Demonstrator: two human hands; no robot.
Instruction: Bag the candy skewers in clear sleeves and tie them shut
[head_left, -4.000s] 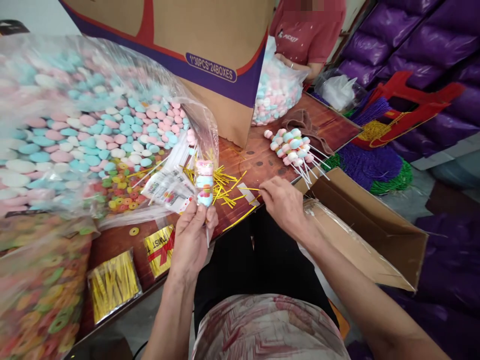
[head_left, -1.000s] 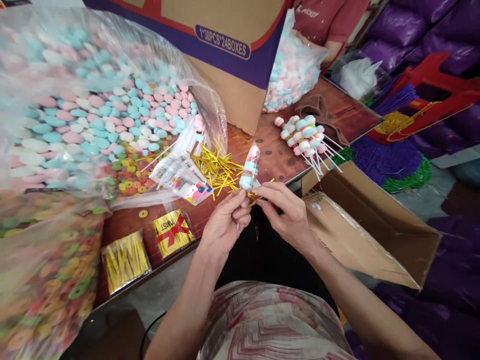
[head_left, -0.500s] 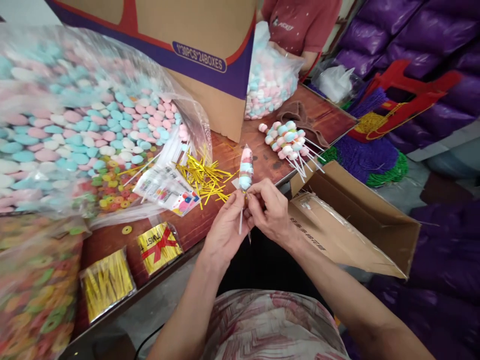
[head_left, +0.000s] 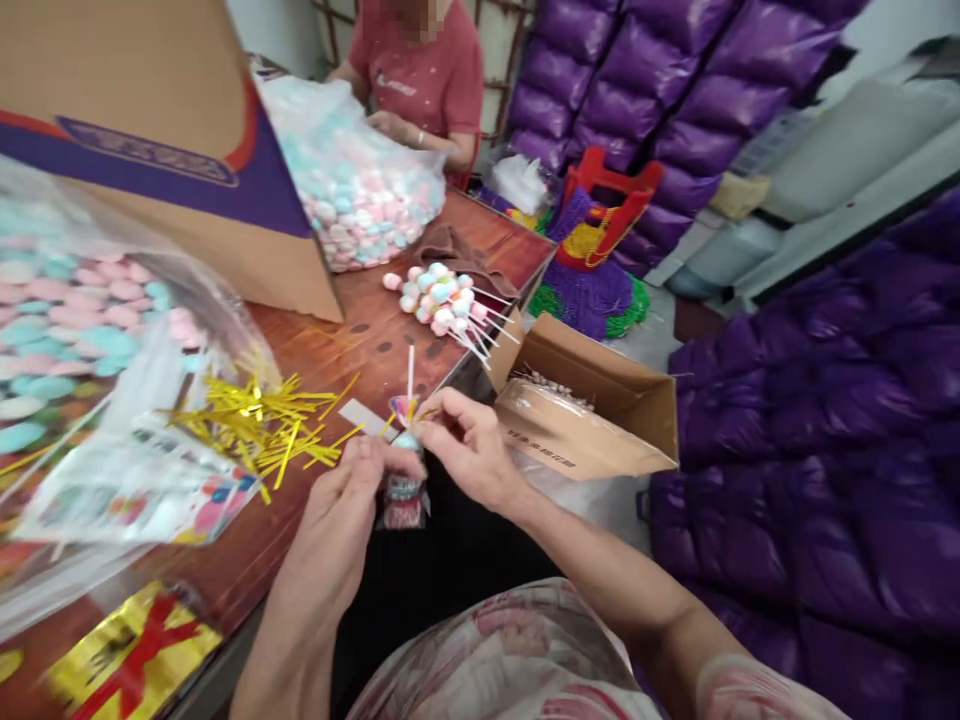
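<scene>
A wrapped marshmallow skewer [head_left: 405, 490] is between my hands at the table edge, its white stick [head_left: 411, 368] pointing up and away, its candy end hanging down. My left hand [head_left: 352, 490] is closed around the wrapped marshmallows from the left. On the right, the fingers of my right hand [head_left: 469, 445] pinch a gold twist tie [head_left: 429, 413] at the gathered neck of the wrapper. Just left of my hands lies a loose pile of gold twist ties [head_left: 262, 420]. Printed clear wrappers [head_left: 150, 490] lie beside that pile.
Finished-looking marshmallow skewers [head_left: 442, 300] lie near the table's right edge. Below stands an open carton [head_left: 577, 440]. Bags of marshmallows [head_left: 367, 210] and a big cardboard box [head_left: 165, 190] occupy the back. A person in a red shirt [head_left: 420, 80] sits beyond. Purple bundles [head_left: 817, 400] fill the right.
The skewer has flipped: its stick pointed down towards me and now points up and away. My right fingers still work at its neck. The view has swung right.
</scene>
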